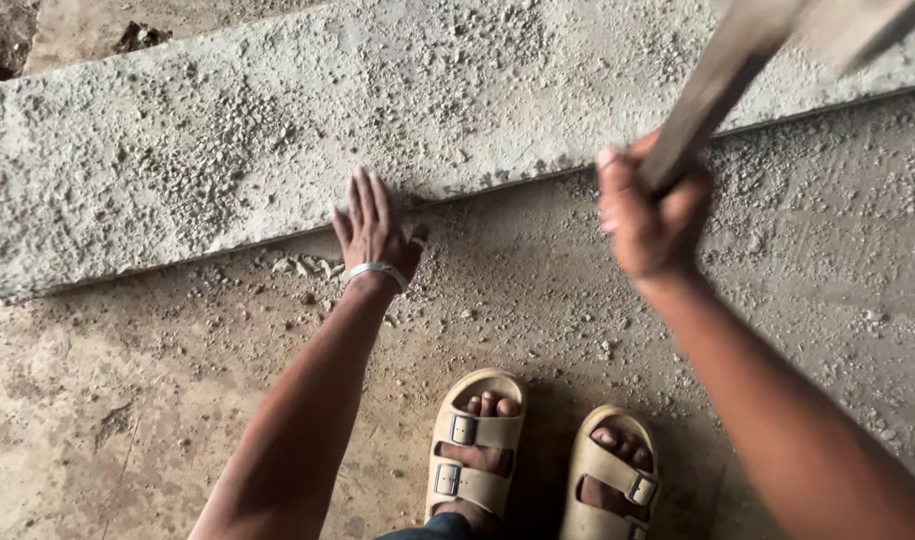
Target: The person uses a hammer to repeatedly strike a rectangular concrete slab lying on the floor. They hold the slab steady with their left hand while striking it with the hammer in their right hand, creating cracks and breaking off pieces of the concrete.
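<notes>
Dusty concrete floor [127, 430] strewn with small stone chips [307, 268] and grit. Two beige buckled sandals, left [474, 440] and right [609, 480], stand side by side at bottom centre. Dark debris [140, 37] lies at upper left.

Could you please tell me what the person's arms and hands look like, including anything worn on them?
Both forearms are bare, with no sleeves and no gloves. The left hand has a pale, silvery band around its wrist. The right hand shows no band or ring.
</notes>
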